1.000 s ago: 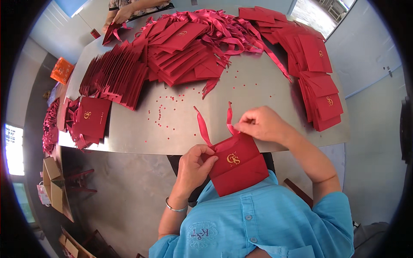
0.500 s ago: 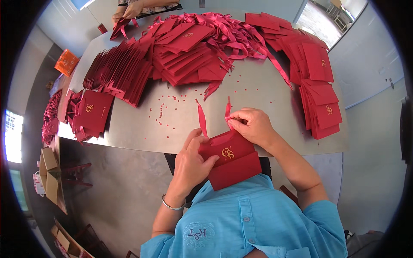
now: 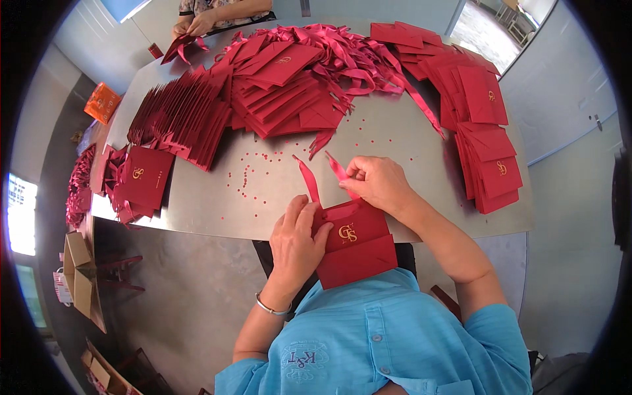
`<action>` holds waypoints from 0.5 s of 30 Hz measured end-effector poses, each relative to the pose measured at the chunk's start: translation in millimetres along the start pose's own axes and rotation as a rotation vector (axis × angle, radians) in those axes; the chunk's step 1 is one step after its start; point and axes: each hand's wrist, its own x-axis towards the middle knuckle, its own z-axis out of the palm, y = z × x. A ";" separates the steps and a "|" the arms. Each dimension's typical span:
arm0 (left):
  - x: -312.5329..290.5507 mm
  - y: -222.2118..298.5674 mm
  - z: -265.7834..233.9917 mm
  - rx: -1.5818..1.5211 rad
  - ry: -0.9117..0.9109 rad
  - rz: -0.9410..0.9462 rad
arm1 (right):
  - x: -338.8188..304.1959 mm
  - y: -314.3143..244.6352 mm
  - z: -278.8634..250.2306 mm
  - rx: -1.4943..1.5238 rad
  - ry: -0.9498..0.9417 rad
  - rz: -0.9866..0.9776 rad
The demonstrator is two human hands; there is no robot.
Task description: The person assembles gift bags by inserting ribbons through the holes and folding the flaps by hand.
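Note:
A flat red paper gift bag (image 3: 357, 247) with a gold emblem lies at the table's near edge, its lower part over my lap. My left hand (image 3: 296, 234) grips the bag's left side, thumb on the front. Pinched between the fingers of my right hand (image 3: 374, 184) is a pink-red ribbon (image 3: 336, 169) at the bag's top right; its tip sticks up past my fingers. The ribbon's other end (image 3: 307, 178) rises from the top left of the bag, near my left fingertips. Between the two ends, the ribbon runs across the bag's upper front.
Stacks of red bags (image 3: 280, 99) and a heap of loose ribbons (image 3: 359, 56) cover the metal table's (image 3: 408, 197) far side. More bags stand right (image 3: 490, 158) and left (image 3: 145, 174). Small red paper dots (image 3: 245, 174) lie scattered. Another person's hands (image 3: 197, 25) hold a bag at far left.
My right hand has shifted slightly left and its ribbon end now leans left, closer to the other end. The bag stays in my left hand, nearly in place.

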 end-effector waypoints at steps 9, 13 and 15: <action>-5.4 -8.6 1.1 0.027 -0.035 0.153 | 12.8 16.0 2.9 -0.244 0.156 -0.236; -5.0 -15.2 3.2 0.051 -0.091 0.146 | 15.4 17.3 1.5 -0.232 0.168 -0.291; -4.1 -18.3 1.9 0.067 -0.117 0.146 | 15.9 15.7 -1.5 -0.182 0.139 -0.241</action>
